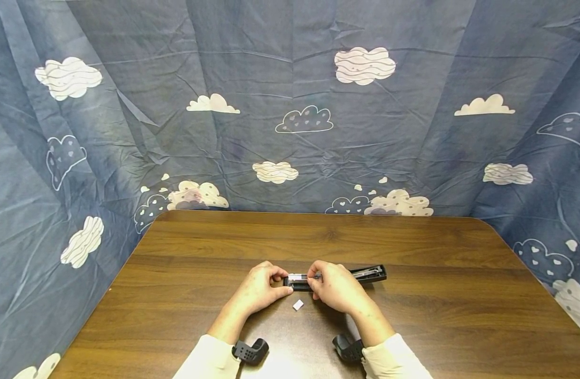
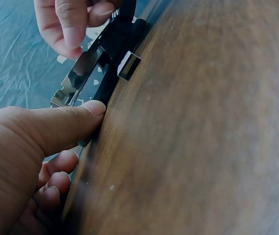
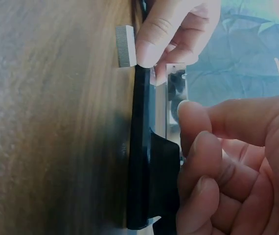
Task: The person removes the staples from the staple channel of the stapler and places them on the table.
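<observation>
A black stapler (image 1: 372,273) lies opened out on the table, its metal staple rail (image 2: 80,73) uncovered. My left hand (image 1: 260,287) grips the left end of the stapler's base, thumb along the near side and fingers behind. My right hand (image 1: 335,287) is over the middle of the stapler, thumb and index finger together at the rail, the other fingers curled in. Whether a small piece is between those fingertips, I cannot tell. A short strip of staples (image 3: 125,46) sits on the table on the near side, close to my left thumb.
The brown wooden table (image 1: 200,242) extends around the stapler on all sides. Behind it hangs a blue curtain (image 1: 252,137) with cloud prints. Each wrist wears a black band, the left one (image 1: 250,351) near the table's front.
</observation>
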{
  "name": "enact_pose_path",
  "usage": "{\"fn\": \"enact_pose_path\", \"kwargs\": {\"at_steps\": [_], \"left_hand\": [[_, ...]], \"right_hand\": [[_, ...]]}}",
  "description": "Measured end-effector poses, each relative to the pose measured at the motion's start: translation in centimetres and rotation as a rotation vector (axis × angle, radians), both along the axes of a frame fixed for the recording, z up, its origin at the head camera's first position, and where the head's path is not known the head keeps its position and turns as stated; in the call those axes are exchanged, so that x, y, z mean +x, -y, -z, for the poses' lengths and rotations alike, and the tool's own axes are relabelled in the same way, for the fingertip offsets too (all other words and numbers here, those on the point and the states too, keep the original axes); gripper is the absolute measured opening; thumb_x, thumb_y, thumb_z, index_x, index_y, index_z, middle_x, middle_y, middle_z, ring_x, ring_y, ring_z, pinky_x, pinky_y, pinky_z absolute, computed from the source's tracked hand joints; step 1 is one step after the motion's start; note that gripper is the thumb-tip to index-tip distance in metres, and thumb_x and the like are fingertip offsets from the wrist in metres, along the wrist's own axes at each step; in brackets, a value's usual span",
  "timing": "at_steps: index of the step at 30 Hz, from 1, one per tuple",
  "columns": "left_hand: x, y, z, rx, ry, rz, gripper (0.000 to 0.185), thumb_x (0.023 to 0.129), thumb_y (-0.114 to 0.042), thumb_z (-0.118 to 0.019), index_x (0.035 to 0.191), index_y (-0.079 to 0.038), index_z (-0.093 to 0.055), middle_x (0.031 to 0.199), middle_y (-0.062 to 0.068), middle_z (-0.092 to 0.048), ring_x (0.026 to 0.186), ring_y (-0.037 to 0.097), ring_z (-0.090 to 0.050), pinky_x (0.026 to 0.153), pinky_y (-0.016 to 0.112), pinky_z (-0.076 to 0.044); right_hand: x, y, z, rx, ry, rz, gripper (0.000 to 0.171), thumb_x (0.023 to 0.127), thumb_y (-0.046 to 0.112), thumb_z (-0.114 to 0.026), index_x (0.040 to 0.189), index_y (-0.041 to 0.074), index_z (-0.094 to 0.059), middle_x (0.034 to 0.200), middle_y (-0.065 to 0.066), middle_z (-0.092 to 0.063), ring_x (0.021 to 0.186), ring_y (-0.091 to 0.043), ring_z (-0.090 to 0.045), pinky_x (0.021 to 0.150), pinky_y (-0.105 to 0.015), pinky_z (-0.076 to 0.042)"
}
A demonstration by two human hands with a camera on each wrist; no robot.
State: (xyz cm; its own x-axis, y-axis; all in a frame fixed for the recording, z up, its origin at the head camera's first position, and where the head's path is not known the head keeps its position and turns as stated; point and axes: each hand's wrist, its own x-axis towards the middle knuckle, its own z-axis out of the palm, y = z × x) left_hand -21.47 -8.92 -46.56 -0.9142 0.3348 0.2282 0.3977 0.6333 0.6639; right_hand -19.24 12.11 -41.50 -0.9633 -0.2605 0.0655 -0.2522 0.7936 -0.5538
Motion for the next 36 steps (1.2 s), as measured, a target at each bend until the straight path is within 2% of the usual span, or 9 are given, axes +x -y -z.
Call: {"fn": "enact_pose_path", "kwargs": {"at_steps": [5, 24, 36], "left_hand": [[0.0, 0.0, 0.0, -0.006, -0.001, 0.000, 0.029, 0.079, -0.022, -0.087, 0.102, -0.008, -0.076, 0.088, 0.000, -0.063, 0.079, 0.010, -0.056, 0.070, 0.022, -0.045], [0.0, 0.0, 0.2, -0.014, 0.002, -0.004, 0.028, 0.080, -0.023, -0.087, 0.102, -0.010, -0.076, 0.088, -0.001, -0.063, 0.079, 0.008, -0.055, 0.071, 0.022, -0.046], [0.0, 0.0, 0.1, -0.016, -0.014, 0.001, 0.028, 0.080, -0.023, -0.086, 0.102, -0.011, -0.076, 0.088, -0.002, -0.063, 0.080, 0.009, -0.056, 0.071, 0.022, -0.046]], "right_hand": [[0.1, 0.3, 0.3, 0.022, 0.023, 0.015, 0.006, 0.093, 0.015, -0.070, 0.090, 0.017, -0.065, 0.057, 0.012, -0.063, 0.053, -0.006, -0.053, 0.060, -0.030, -0.043], [0.2, 1.0, 1.1, -0.031, 0.039, -0.082, 0.007, 0.095, 0.013, -0.067, 0.099, 0.011, -0.063, 0.059, 0.009, -0.064, 0.053, -0.006, -0.055, 0.057, -0.027, -0.042], [0.0, 1.1, 1.2, -0.060, 0.012, -0.040, 0.005, 0.095, 0.014, -0.068, 0.098, 0.011, -0.064, 0.058, 0.011, -0.063, 0.053, -0.005, -0.054, 0.057, -0.026, -0.042]]}}
